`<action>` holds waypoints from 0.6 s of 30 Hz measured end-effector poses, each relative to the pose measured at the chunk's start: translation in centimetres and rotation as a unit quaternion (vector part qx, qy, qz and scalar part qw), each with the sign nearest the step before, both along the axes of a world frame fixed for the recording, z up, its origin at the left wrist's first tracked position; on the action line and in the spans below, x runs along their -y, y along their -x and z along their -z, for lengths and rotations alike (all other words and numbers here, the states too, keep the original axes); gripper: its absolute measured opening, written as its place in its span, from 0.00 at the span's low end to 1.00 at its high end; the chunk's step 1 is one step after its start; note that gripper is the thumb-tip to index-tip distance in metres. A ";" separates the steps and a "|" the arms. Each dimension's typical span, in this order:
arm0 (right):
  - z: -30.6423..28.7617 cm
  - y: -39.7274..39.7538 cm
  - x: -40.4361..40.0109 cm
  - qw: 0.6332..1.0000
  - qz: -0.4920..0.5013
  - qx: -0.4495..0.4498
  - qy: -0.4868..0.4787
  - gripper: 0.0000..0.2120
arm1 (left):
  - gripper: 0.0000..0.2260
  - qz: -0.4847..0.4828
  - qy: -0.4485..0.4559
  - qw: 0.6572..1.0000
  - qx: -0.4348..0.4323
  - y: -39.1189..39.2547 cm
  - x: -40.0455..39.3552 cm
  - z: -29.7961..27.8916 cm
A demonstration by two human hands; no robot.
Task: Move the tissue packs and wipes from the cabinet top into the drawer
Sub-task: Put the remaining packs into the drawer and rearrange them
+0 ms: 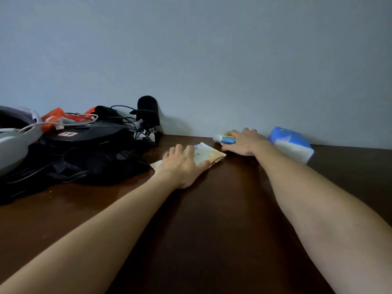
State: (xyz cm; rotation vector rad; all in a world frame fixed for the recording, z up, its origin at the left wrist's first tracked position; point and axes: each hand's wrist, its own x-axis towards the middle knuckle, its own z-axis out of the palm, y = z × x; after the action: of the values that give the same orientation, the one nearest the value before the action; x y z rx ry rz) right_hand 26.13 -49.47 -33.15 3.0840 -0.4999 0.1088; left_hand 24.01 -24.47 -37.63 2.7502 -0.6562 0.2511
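Observation:
A flat yellow and white wipes pack (210,154) lies on the dark brown cabinet top (212,209). My left hand (182,164) lies on top of it, fingers curled over its far edge and thumb at its near edge. My right hand (244,143) covers a small blue and white tissue pack (224,139) close to the wall, fingers wrapped over it. A larger blue and white tissue pack (292,145) lies tilted just right of that hand. No drawer is in view.
A heap of black gear (84,151) with cables, a microphone (147,112), an orange item (55,117) and a grey helmet-like object (14,141) fills the left of the cabinet top. The grey wall (212,60) stands right behind the packs.

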 end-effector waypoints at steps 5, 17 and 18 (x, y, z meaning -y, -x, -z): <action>-0.5 8.4 -3.1 0.999 -0.041 0.002 -0.023 0.38 | 0.36 -0.013 0.008 1.000 0.019 3.6 -1.2 -0.8; -3.0 32.9 -16.6 0.835 -0.098 0.459 -0.287 0.07 | 0.39 -0.079 0.333 0.937 -0.067 26.2 -12.3 -2.7; -3.0 34.8 -17.9 0.797 -0.078 0.490 -0.344 0.08 | 0.38 -0.069 0.362 0.927 -0.071 28.3 -13.1 -2.7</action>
State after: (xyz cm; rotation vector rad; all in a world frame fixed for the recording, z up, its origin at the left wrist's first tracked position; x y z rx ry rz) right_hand -8.69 -31.56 -30.11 3.4428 -0.2916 2.0070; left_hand -4.31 -11.39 -34.89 2.0708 -0.2498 0.2584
